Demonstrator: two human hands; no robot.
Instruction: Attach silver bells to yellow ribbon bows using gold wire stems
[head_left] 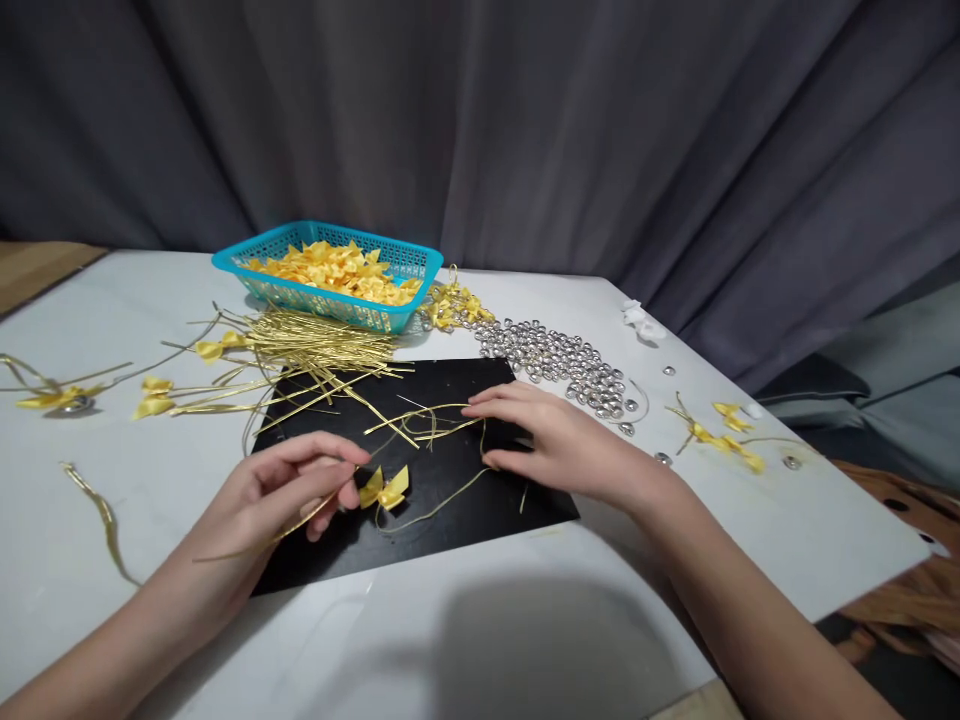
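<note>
My left hand is closed in a pinch on a thin gold cord, whose loose end trails back over the wrist. Just right of those fingertips, a yellow ribbon bow lies on a black board. My right hand rests over the board's right side, palm down, with its thumb and fingers apart. Its fingertips touch or nearly touch some gold strands. A thin thread curves from near the bow to the right thumb.
Behind the board lies a bundle of gold cords. A blue basket of yellow bows stands at the back. Silver beads are spread to the right. More bows with cords lie left and right on the white table.
</note>
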